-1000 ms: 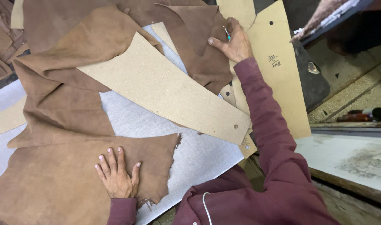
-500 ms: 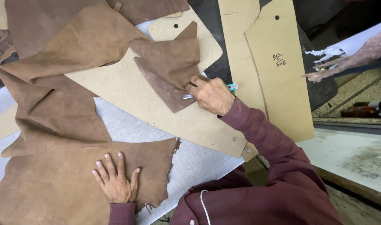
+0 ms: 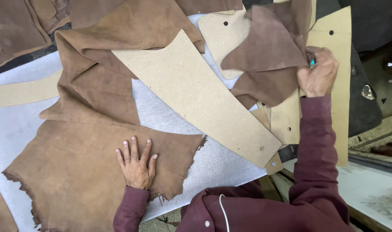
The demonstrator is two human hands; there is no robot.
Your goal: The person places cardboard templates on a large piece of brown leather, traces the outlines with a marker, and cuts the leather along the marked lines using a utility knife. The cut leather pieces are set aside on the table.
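Head view, looking down on desk [image 3: 28,124] with pale grey cover. Large brown suede hide [image 3: 88,172] spread lower left, ragged edges. Left hand [image 3: 136,165] flat on hide near its right edge, fingers spread wide, pressing, holding nothing. Second folded hide [image 3: 105,64] above, upper left. Long tan cardboard pattern [image 3: 196,92] lying diagonal mid-desk, one end over folded hide, holes near lower end. More cardboard patterns [image 3: 337,56] stacked at right. Darker suede piece [image 3: 269,60] lifted upper right, pinched at its right edge by right hand [image 3: 318,73]. Same hand also closed around teal pen [image 3: 311,62], only tip showing.
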